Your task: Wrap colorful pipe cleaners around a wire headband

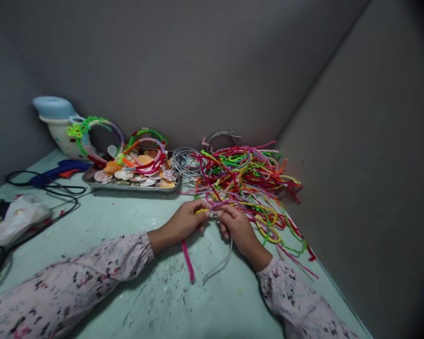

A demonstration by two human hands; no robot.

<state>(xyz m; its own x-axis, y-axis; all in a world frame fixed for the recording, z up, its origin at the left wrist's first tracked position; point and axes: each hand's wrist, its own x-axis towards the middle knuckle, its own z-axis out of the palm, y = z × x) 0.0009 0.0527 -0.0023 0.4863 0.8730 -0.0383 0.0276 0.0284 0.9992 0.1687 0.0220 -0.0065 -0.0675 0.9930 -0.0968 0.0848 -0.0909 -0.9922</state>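
Observation:
My left hand (183, 221) is closed in a pinch around a yellow pipe cleaner (202, 211). Below that hand hangs a pink pipe cleaner (188, 261); where its upper end goes is hidden behind the fingers. Close beside it, my right hand (242, 230) pinches a purple pipe cleaner (222, 203) and appears to hold a thin grey wire (221, 266), whose free end curves down toward the table. The fingertips of both hands nearly meet, and how the strands join between them is too small to make out.
Behind my right hand lies a tangled heap of coloured pipe cleaners (243, 169), with coiled grey wire (187, 160) beside it. A metal tray (134, 187) holds seashells and wrapped hoops (122, 136). Leftward are a blue glue gun (56, 172), black cable (65, 207), plastic bag (26, 212) and blue-lidded container (61, 127).

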